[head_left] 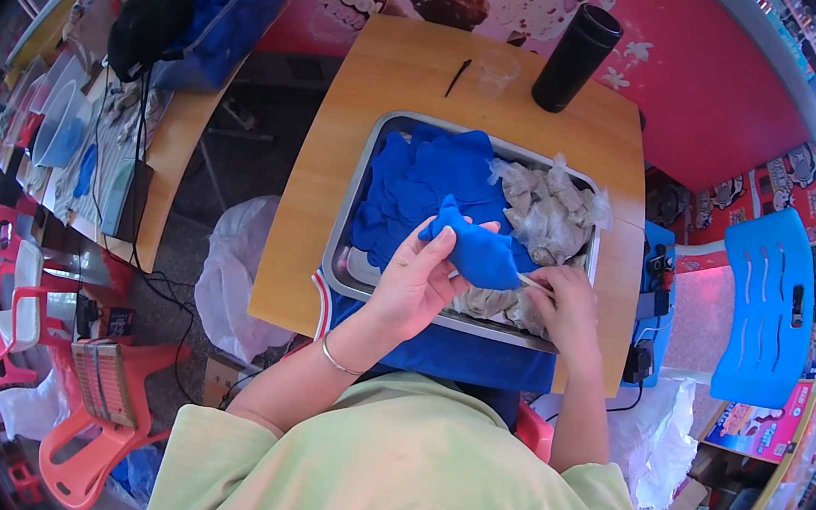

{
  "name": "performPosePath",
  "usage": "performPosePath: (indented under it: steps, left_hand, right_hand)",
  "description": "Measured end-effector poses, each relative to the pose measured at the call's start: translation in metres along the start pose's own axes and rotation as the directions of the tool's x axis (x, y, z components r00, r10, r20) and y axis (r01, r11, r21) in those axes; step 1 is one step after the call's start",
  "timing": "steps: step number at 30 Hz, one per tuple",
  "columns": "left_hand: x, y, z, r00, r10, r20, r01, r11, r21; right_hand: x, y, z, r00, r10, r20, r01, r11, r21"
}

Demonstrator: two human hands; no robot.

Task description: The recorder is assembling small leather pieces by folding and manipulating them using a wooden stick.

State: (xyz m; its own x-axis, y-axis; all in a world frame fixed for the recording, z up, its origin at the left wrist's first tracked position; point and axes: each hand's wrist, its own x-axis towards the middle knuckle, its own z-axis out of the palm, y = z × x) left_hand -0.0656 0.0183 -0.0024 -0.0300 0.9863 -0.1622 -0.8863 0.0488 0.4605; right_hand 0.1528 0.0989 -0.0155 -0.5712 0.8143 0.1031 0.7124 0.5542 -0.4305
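Table point(300, 273) | blue cloth point(485, 257) | left hand point(415, 281): between thumb and fingers, apparently

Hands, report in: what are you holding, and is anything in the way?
Left hand: holding blue cloth piece. Right hand: pinching thin pale stick at cloth's end. Metal tray below; nothing visibly blocking the hands.

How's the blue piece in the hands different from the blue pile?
The held piece is raised; the blue pile lies in the tray. The held piece looks plump; the pile looks flatter and layered. The held piece is smaller than the pile. Both are blue.
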Motion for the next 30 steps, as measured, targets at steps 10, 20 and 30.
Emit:
performPosePath:
  steps: [10,20,30]
  left_hand:
    - [0.000,0.013,-0.018,0.998,0.010,-0.067,-0.015,0.997,-0.082]
    - [0.002,0.009,-0.003,0.995,0.096,-0.041,-0.096,0.995,-0.009]
    - [0.000,0.003,-0.005,0.980,0.093,-0.178,-0.087,0.995,0.042]
  right_hand:
    - [-0.011,-0.019,-0.022,0.948,0.180,-0.261,-0.082,0.935,0.346]
    - [-0.017,-0.037,-0.017,0.957,0.099,-0.272,-0.007,0.947,0.321]
    - [-0.009,-0.024,-0.002,0.948,0.140,-0.284,-0.058,0.958,0.280]
